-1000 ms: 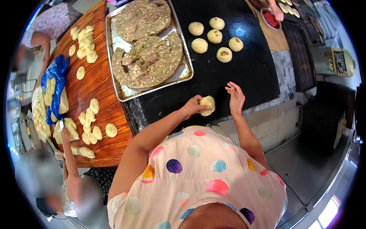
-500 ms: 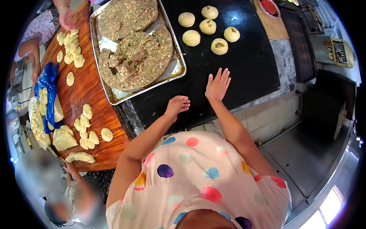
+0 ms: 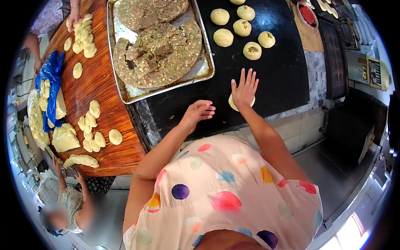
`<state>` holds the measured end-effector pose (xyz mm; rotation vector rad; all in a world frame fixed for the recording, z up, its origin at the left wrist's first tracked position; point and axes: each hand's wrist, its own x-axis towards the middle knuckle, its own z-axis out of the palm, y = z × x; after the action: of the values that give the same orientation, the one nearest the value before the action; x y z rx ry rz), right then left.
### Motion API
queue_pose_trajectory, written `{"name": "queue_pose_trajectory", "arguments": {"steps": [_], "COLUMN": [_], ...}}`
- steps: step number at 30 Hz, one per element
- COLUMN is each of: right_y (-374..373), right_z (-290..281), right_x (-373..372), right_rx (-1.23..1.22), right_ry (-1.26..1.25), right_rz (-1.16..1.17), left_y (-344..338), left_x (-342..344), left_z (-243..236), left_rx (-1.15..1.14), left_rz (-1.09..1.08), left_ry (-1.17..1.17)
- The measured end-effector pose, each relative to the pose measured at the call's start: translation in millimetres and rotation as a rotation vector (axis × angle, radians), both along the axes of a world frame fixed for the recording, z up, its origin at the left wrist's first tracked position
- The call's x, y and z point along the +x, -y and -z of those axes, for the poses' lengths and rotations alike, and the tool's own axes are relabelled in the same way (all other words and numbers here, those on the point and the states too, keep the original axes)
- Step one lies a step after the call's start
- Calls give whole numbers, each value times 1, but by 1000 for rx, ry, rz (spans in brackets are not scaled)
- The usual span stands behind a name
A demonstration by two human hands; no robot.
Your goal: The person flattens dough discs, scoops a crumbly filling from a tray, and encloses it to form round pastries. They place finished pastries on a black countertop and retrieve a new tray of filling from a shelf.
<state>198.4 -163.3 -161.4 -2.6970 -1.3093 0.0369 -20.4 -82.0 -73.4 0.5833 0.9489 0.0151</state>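
On the black griddle surface (image 3: 275,83), my right hand (image 3: 244,89) lies flat, fingers stretched out, pressing on a pale dough round (image 3: 232,104) that shows from beneath it. Left of it, my left hand (image 3: 199,110) is raised slightly over the surface, empty, with loosely bent fingers apart. Beyond them sit several stuffed dough balls (image 3: 242,27), some with filling showing at the top. To their left a metal tray (image 3: 210,73) holds two large masses of speckled greenish-brown filling (image 3: 158,58).
A wooden table (image 3: 96,71) at the left carries several dough pieces (image 3: 92,109) and blue plastic (image 3: 52,96). Co-workers' hands (image 3: 74,18) reach in at its far side and near side (image 3: 58,166). A red-filled bowl (image 3: 307,15) and dark metal pans (image 3: 333,58) stand at the right.
The dough round has gone from my left hand's grip to under my flattened right hand on the griddle. My left hand has released it and opened.
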Motion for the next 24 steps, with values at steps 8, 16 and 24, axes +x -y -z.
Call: {"name": "queue_pose_trajectory", "arguments": {"steps": [8, 16, 24], "right_y": [-17, 11, 36], "right_z": [-4, -15, -17], "right_x": [7, -20, 5], "right_rx": [68, 159, 323], "right_ry": [40, -72, -102], "right_rz": [86, -237, -62], "left_y": [16, 24, 57], "left_x": [-13, -6, 30], "left_z": [-5, -10, -1], "left_rx": [9, 198, 1470], "left_rz": [-57, 69, 811], "left_ry": [-78, -69, -25]}}
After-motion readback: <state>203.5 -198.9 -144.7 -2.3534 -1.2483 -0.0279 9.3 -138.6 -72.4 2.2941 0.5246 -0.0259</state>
